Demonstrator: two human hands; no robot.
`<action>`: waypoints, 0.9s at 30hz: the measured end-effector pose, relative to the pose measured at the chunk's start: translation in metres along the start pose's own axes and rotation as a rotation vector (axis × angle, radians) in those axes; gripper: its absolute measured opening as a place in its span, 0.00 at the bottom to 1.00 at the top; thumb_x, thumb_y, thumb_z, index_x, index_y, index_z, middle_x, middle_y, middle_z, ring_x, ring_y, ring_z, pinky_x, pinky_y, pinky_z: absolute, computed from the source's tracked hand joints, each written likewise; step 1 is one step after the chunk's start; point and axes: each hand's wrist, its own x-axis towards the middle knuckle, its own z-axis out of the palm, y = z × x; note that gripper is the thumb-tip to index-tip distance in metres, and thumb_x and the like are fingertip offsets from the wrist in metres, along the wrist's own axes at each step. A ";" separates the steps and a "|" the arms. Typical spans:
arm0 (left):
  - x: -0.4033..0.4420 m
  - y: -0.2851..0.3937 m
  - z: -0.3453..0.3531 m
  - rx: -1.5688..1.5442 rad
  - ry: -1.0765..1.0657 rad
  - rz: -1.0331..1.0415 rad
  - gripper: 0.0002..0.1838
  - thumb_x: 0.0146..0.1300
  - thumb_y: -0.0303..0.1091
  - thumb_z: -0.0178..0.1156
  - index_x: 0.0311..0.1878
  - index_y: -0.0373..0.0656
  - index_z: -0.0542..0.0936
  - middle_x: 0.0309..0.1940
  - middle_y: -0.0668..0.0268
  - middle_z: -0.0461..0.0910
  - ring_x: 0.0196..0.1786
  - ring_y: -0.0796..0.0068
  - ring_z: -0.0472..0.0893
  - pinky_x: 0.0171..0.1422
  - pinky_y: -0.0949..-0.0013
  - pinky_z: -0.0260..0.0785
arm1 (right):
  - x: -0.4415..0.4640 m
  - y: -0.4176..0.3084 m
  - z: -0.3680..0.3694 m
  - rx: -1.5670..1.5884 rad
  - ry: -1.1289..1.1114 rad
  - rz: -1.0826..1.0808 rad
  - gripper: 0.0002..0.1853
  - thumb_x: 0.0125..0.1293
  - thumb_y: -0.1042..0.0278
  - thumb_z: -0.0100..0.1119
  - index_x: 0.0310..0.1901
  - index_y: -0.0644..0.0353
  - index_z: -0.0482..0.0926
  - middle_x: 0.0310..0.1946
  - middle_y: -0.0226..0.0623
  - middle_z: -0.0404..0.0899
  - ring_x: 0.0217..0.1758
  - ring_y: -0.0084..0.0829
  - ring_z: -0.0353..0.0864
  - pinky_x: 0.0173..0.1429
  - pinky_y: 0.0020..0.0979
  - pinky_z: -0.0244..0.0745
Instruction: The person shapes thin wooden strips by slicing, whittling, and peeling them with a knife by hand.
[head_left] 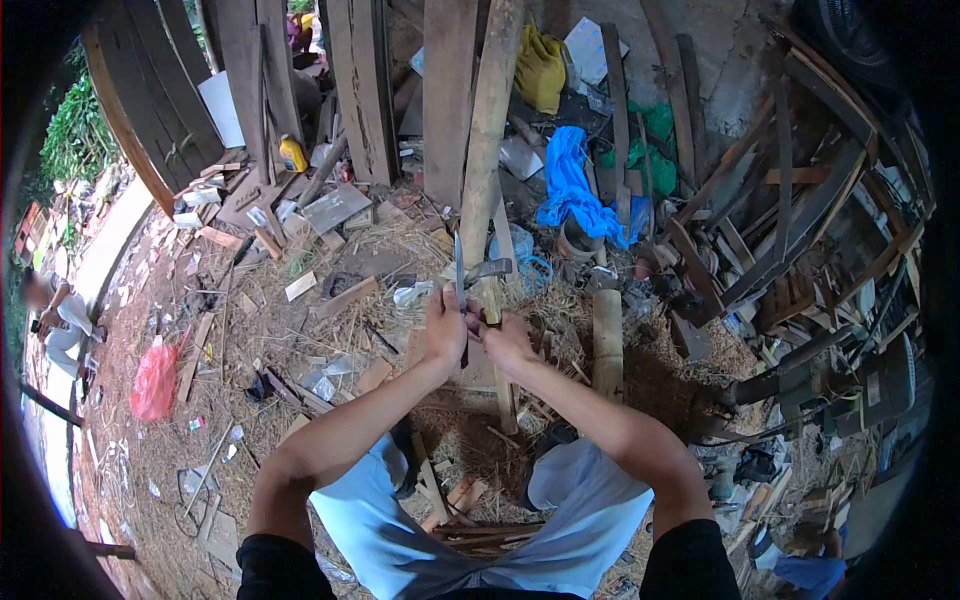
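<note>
My left hand (446,326) is closed around a knife (459,262), its narrow blade pointing up and away from me and a dark handle end showing below the fist. Right beside it, my right hand (508,341) grips the wooden handle of a hammer (491,269). The hammer's metal head is at the far end, close to the blade; whether they touch I cannot tell. Both hands are in front of my knees, over ground strewn with straw and wood scraps. Beyond them a long bamboo pole (487,130) leans upright.
A cut bamboo piece (607,340) stands to the right. Blue plastic sheeting (567,185) and a yellow sack (540,68) lie further off. Broken timber (800,230) is heaped at the right. A pink plastic bag (154,382) and a seated person (65,325) are at the left.
</note>
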 end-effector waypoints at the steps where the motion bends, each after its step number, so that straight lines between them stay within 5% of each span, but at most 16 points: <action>1: 0.001 -0.005 -0.001 0.000 0.001 -0.006 0.19 0.72 0.46 0.38 0.41 0.38 0.67 0.22 0.65 0.72 0.23 0.78 0.74 0.26 0.73 0.68 | -0.003 0.000 0.000 0.025 -0.013 -0.019 0.12 0.58 0.60 0.62 0.36 0.61 0.80 0.29 0.39 0.80 0.30 0.28 0.74 0.39 0.33 0.69; 7: 0.019 -0.024 -0.012 0.098 0.047 0.044 0.20 0.72 0.47 0.37 0.38 0.38 0.67 0.19 0.67 0.68 0.18 0.80 0.67 0.22 0.73 0.61 | 0.004 0.005 0.000 -0.163 0.013 0.124 0.13 0.59 0.59 0.60 0.37 0.60 0.79 0.26 0.37 0.80 0.28 0.27 0.77 0.33 0.32 0.71; 10: 0.024 -0.013 -0.022 0.301 0.000 0.284 0.21 0.72 0.48 0.36 0.36 0.39 0.67 0.18 0.67 0.67 0.18 0.79 0.66 0.23 0.72 0.60 | -0.012 -0.020 -0.017 0.044 0.009 0.144 0.12 0.59 0.58 0.61 0.37 0.59 0.80 0.25 0.37 0.80 0.25 0.24 0.76 0.27 0.31 0.71; 12: 0.017 0.002 -0.024 0.279 -0.100 0.102 0.22 0.72 0.49 0.36 0.35 0.39 0.67 0.17 0.66 0.66 0.20 0.78 0.67 0.27 0.71 0.62 | 0.001 -0.010 -0.028 0.067 -0.008 0.108 0.12 0.59 0.61 0.61 0.39 0.59 0.80 0.26 0.36 0.80 0.22 0.21 0.74 0.22 0.28 0.68; 14: 0.013 0.005 -0.024 0.374 -0.131 0.178 0.21 0.72 0.49 0.36 0.34 0.40 0.67 0.17 0.67 0.67 0.20 0.78 0.67 0.27 0.71 0.62 | 0.002 -0.020 -0.037 0.293 -0.060 -0.033 0.10 0.60 0.64 0.61 0.41 0.57 0.79 0.28 0.32 0.79 0.17 0.16 0.66 0.17 0.19 0.58; 16: 0.012 -0.001 -0.023 0.468 -0.156 0.249 0.21 0.71 0.49 0.37 0.34 0.41 0.67 0.17 0.67 0.67 0.20 0.78 0.67 0.27 0.71 0.62 | 0.012 -0.015 -0.043 0.139 -0.053 -0.081 0.10 0.58 0.67 0.62 0.42 0.58 0.79 0.32 0.33 0.80 0.18 0.17 0.69 0.17 0.20 0.57; 19: 0.008 -0.003 -0.019 0.401 -0.283 0.266 0.18 0.71 0.47 0.41 0.34 0.41 0.68 0.17 0.68 0.67 0.18 0.80 0.66 0.22 0.73 0.59 | 0.014 -0.011 -0.038 0.153 -0.108 -0.272 0.13 0.54 0.71 0.63 0.42 0.58 0.79 0.33 0.34 0.80 0.21 0.18 0.71 0.19 0.21 0.60; 21: 0.002 0.001 -0.017 0.243 -0.307 0.099 0.17 0.70 0.47 0.45 0.34 0.43 0.69 0.18 0.71 0.68 0.16 0.83 0.67 0.19 0.77 0.59 | 0.010 -0.010 -0.033 0.103 -0.059 -0.178 0.14 0.47 0.78 0.67 0.39 0.63 0.80 0.33 0.33 0.80 0.38 0.26 0.78 0.45 0.28 0.73; 27: -0.003 0.006 -0.013 0.072 -0.302 -0.056 0.13 0.65 0.46 0.54 0.35 0.45 0.72 0.20 0.67 0.74 0.14 0.80 0.70 0.15 0.78 0.57 | 0.018 0.003 -0.024 0.168 -0.087 -0.124 0.14 0.47 0.81 0.63 0.38 0.65 0.76 0.33 0.36 0.80 0.37 0.27 0.79 0.45 0.29 0.73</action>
